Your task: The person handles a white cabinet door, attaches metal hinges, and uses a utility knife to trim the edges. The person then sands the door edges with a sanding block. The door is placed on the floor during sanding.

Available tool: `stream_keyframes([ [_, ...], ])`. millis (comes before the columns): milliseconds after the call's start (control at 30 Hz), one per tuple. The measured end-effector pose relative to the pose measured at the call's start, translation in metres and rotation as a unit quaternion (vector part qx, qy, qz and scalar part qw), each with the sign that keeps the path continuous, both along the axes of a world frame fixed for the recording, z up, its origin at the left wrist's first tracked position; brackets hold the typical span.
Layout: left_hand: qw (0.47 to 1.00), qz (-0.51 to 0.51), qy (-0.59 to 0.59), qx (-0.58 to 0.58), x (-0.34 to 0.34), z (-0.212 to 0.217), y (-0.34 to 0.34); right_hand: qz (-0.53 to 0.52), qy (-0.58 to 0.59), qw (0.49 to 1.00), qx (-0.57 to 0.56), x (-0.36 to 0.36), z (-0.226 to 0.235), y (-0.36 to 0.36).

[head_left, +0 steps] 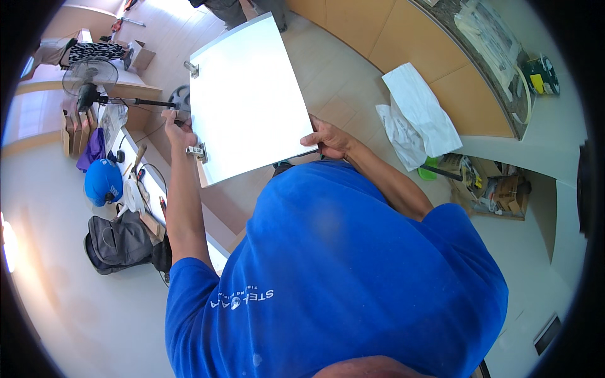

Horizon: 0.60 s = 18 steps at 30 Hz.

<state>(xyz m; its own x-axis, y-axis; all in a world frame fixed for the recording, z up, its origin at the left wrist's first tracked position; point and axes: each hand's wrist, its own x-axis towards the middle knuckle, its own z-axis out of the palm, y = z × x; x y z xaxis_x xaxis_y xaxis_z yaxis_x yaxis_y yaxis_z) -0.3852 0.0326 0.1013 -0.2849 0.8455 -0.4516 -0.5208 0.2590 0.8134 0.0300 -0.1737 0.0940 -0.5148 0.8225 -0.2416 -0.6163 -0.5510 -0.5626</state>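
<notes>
Two hands are clamped on a white cabinet door panel (246,101), which is held in the air above the tiled floor (340,69), tilted, with nothing beneath to carry it. The left hand (178,131) is closed on the hinged edge, just above the lower metal hinge (196,151); the right hand (328,140) is pinched on the opposite lower corner. A slip is judged possible, since only edges are gripped, and fingers could be nipped by the hinge. A blue hard hat (103,181) is seen lying well apart.
</notes>
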Motion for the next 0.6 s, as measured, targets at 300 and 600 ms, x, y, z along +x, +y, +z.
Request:
stream_keyframes([
  [300, 0.999, -0.002, 0.046, 0.003, -0.02, -0.012, 0.016, 0.011, 0.01, 1.0, -0.003, -0.001, 0.001, 0.012],
  [600, 0.994, -0.03, 0.094, 0.05, -0.024, -0.01, 0.011, 0.02, -0.02, 1.0, 0.01, 0.001, 0.023, 0.027],
])
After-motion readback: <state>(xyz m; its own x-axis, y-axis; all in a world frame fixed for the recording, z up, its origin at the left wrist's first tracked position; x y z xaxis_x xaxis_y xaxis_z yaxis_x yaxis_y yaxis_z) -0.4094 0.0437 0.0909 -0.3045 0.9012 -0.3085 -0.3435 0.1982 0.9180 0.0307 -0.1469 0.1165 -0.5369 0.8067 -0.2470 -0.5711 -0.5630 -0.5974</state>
